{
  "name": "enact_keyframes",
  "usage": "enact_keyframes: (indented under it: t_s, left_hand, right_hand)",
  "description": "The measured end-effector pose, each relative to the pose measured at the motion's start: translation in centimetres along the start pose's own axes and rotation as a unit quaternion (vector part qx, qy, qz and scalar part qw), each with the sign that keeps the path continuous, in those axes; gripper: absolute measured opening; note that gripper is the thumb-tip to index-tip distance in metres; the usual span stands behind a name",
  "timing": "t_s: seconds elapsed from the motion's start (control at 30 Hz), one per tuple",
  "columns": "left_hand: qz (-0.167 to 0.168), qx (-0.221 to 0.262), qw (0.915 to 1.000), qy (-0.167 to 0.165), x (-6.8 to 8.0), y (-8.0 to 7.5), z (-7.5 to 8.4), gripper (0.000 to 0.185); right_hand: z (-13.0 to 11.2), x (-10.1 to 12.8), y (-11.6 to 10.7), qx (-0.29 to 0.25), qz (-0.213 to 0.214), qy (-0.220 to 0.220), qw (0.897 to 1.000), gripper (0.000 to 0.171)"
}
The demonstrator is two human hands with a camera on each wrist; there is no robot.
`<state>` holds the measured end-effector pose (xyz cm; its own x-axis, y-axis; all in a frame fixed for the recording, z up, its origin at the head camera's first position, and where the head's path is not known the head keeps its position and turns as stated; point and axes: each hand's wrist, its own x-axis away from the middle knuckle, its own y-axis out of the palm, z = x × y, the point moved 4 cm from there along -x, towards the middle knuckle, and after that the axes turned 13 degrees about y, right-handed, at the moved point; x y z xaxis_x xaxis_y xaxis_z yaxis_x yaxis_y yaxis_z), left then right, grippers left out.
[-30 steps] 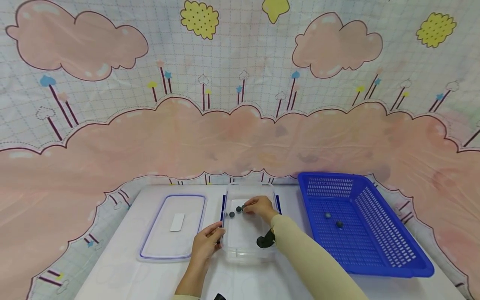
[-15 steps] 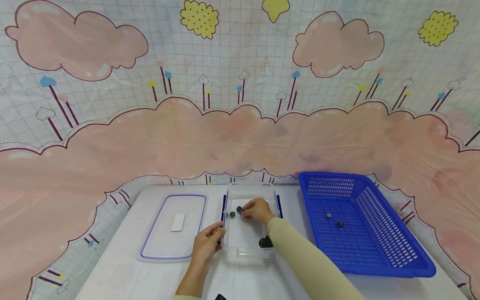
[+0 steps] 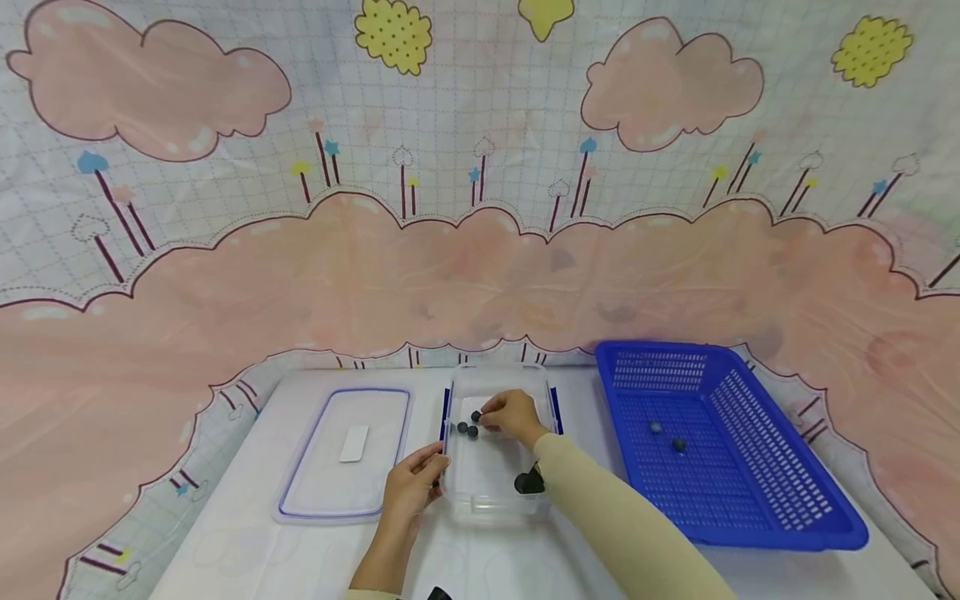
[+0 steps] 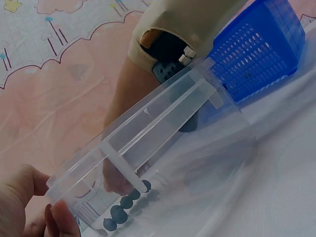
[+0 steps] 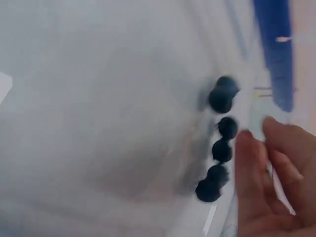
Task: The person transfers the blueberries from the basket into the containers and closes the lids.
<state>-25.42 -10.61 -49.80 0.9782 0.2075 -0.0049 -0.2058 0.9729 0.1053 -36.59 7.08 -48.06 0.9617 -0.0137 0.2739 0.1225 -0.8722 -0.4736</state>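
Note:
A clear plastic container with dark blue side latches stands in the middle of the white table. My left hand grips its near left wall between thumb and fingers. Several small dark round fruits that look like blueberries lie inside near the left wall, which seems to mirror them. My right hand reaches into the container, its fingertips beside the farthest berry. In the right wrist view its fingers show nothing between them. Whether they touch a berry is hard to tell.
A blue mesh basket with two berries in it stands on the right. To the left lies a clear lid with a blue seal and a white label. A patterned cloth hangs behind the table.
One berry at my right fingertips has moved left and nearer, beside another berry. My right hand has shifted slightly back up from it. The left hand stays on the container.

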Motion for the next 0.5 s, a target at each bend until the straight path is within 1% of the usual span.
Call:
enact_keyframes:
  t_s: [0.07,0.13,0.2,0.27,0.37,0.43,0.5]
  left_hand:
    - [-0.004,0.001,1.0,0.001,0.1,0.0,0.0,0.044]
    - [-0.007,0.003,1.0,0.001,0.1,0.0,-0.1,0.045]
    - [-0.007,0.003,1.0,0.001,0.1,0.0,-0.1,0.044]
    - [-0.003,0.002,1.0,-0.001,0.1,0.0,-0.1,0.043]
    - [-0.002,0.002,1.0,-0.002,0.0,0.0,-0.1,0.043]
    - [-0.002,0.003,1.0,-0.002,0.0,0.0,-0.2,0.043]
    - [-0.004,0.001,1.0,-0.004,-0.1,0.0,-0.2,0.042]
  right_hand:
    - [-0.8,0.5,-0.9,-0.013,0.001,-0.021,1.0,0.014]
    - [-1.7,1.1,-2.3,-0.027,0.002,-0.041,0.999,0.018]
    - [-2.3,1.5,-4.4,-0.036,0.003,-0.058,0.998,0.021]
    - [-2.5,1.8,-6.9,-0.035,0.006,-0.075,0.997,0.023]
    - [-1.9,2.3,-11.4,0.012,0.035,-0.091,0.995,0.025]
    - [-0.8,2.5,-14.4,0.057,0.06,-0.097,0.992,0.027]
    - [0.7,2.9,-17.2,0.098,0.077,-0.09,0.988,0.029]
